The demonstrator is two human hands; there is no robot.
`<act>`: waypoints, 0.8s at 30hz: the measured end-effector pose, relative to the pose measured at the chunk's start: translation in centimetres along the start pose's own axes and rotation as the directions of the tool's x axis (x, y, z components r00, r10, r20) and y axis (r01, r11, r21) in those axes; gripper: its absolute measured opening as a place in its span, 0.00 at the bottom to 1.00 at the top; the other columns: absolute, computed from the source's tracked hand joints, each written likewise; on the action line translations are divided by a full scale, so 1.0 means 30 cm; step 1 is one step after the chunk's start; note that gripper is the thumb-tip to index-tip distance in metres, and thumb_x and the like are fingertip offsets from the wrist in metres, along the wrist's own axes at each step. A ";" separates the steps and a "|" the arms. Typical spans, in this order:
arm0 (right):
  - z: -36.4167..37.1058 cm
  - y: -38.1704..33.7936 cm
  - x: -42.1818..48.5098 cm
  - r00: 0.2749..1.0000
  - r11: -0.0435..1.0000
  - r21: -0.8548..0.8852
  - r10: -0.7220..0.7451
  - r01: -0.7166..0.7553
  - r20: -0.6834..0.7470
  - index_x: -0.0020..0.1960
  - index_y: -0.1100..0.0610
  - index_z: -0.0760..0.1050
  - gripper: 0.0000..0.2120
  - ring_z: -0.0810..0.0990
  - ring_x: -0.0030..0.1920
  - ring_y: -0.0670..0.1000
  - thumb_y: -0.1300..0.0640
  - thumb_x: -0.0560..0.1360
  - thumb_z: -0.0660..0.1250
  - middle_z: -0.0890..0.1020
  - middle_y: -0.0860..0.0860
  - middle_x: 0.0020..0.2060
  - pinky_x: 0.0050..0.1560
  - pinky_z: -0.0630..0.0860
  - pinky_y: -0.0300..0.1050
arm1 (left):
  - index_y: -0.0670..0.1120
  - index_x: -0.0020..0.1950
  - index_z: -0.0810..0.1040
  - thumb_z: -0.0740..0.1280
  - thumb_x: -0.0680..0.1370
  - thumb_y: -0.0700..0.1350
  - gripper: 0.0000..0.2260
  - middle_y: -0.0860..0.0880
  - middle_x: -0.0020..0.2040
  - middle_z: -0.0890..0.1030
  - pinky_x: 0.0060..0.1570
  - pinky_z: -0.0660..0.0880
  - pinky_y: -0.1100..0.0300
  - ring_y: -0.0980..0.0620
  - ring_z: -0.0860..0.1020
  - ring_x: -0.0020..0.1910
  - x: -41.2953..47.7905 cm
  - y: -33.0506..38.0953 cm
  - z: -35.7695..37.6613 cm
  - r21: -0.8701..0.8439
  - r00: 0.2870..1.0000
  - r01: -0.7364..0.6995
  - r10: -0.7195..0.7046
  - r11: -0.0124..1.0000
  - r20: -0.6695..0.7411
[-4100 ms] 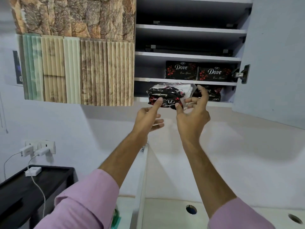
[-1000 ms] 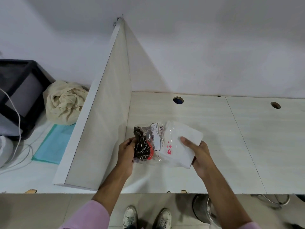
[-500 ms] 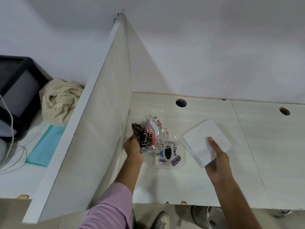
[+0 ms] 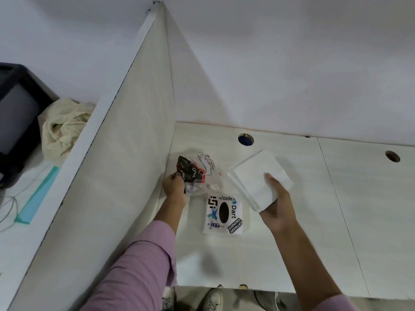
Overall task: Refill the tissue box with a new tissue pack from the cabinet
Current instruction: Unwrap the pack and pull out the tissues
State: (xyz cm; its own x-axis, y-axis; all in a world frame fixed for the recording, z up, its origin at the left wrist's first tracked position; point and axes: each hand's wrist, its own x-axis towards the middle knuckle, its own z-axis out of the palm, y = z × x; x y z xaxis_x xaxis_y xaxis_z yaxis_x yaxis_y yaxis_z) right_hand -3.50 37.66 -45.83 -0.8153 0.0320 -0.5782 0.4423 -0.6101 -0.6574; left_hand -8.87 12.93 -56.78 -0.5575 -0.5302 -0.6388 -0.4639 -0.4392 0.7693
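Observation:
A white tissue box [image 4: 224, 214] with stickers and a dark oval slot on top sits on the pale desk [image 4: 314, 221]. My left hand [image 4: 174, 185] grips the crumpled black-and-clear plastic wrapper [image 4: 197, 173], held just above the box's far left corner, close to the divider. My right hand [image 4: 277, 205] holds a bare square stack of white tissues [image 4: 258, 178] above the desk, to the right of the box, thumb on top.
A tall white divider panel [image 4: 125, 153] walls off the desk's left side. Beyond it lie a cream cloth [image 4: 65, 126], a teal sheet [image 4: 36, 198] and a black unit [image 4: 15, 113]. Two cable holes [image 4: 246, 139] pierce the desk near the wall.
The tissue stack has come out of the wrapper; my hands have drawn apart, wrapper left and stack right, uncovering the tissue box. Earlier the pack came from the cabinet shelf.

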 end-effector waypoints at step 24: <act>0.320 0.127 0.444 0.947 0.737 -0.676 0.215 0.004 0.240 0.66 0.61 0.78 0.28 0.87 0.56 0.60 0.56 0.69 0.81 0.88 0.57 0.56 0.56 0.84 0.62 | 0.47 0.66 0.77 0.77 0.74 0.43 0.21 0.46 0.57 0.86 0.28 0.81 0.56 0.46 0.85 0.50 -0.094 0.116 -0.034 0.073 0.963 -0.187 0.169 0.980 0.209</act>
State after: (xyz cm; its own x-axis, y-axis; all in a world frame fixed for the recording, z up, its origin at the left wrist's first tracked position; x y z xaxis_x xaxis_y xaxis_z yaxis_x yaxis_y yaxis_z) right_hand -16.25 28.16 -51.40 -0.7663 -0.2908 -0.5729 0.5756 0.0855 -0.8133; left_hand -8.22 12.15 -52.29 -0.7592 -0.4332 -0.4857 -0.3999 -0.2783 0.8733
